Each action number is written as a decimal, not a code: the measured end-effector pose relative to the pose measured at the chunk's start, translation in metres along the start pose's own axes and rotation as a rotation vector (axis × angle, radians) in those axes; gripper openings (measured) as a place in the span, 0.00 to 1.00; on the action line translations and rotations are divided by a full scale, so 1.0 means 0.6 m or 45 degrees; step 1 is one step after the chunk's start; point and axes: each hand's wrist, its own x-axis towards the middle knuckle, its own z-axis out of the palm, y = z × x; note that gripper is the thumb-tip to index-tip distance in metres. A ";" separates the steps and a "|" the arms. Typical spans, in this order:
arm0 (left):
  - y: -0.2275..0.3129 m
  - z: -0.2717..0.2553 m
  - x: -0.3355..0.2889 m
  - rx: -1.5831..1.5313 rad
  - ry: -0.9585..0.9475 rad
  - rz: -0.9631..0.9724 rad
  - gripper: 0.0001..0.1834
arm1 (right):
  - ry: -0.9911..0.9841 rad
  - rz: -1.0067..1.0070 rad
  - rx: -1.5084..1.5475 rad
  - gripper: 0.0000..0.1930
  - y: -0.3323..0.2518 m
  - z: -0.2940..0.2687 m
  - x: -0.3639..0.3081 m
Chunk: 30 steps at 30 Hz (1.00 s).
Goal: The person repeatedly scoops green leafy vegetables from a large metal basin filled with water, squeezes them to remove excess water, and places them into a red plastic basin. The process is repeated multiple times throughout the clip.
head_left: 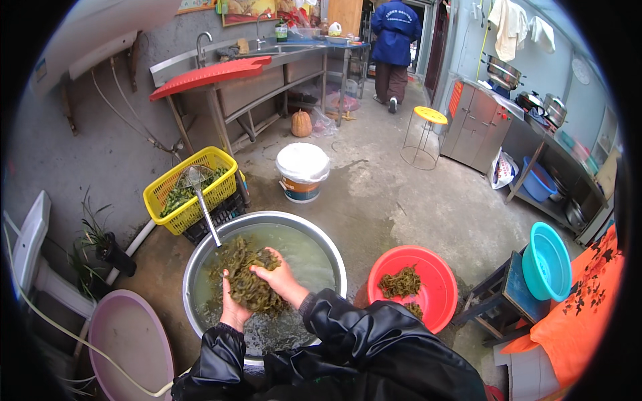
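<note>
Both of my hands hold a big wet clump of brownish-green leafy greens [249, 279] above the large metal basin [338, 257]. My left hand [233, 309] grips it from the near left, and my right hand [282, 275] clasps it from the right. Cloudy greenish water fills the basin, with dark bits afloat near its front. Just beyond the clump, the handle of a wire skimmer [204, 204] reaches over the rim. To the right, a red basin [438, 304] contains smaller clumps of similar greens [401, 282].
A yellow basket [157, 195] of greens stands behind the metal basin, near a lidded white bucket [302, 162]. On the left lies a purple tub [127, 341]. A turquoise basin [545, 260] sits on a stool at right. Farther off, a person in blue [396, 40] faces away.
</note>
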 end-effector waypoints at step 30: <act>-0.035 -0.046 0.013 0.285 0.467 0.342 0.16 | -0.486 0.102 -1.057 0.37 -0.002 -0.028 -0.003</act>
